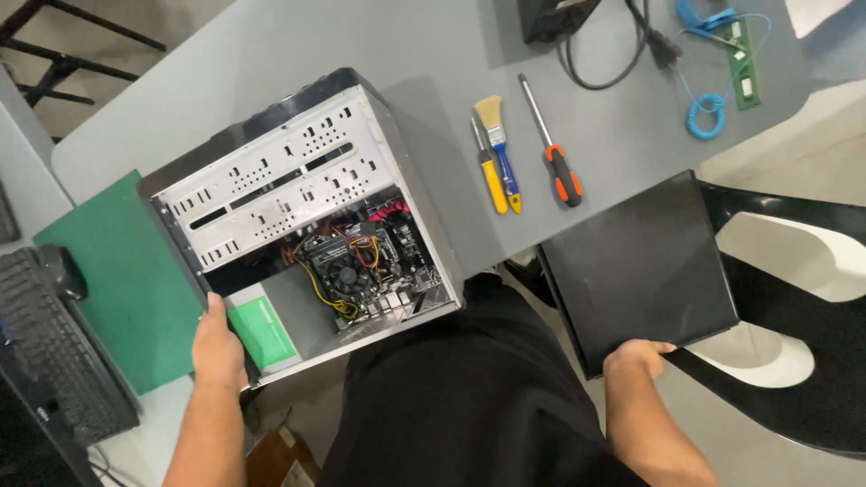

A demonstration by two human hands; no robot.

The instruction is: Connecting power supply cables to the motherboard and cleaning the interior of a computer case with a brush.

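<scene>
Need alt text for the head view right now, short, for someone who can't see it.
A person's left hand grips the edge of an open computer case lying on a grey table, while the right hand holds a black side panel off the table edge. Two screwdrivers and a brush lie beside the case.

A computer repair workbench: an opened PC case (307,216) lies on a grey table (433,63), with screwdrivers (552,144) and a brush (498,149) to its right, a coiled wrist strap (705,113) far right, a keyboard (54,361) near left.
</scene>
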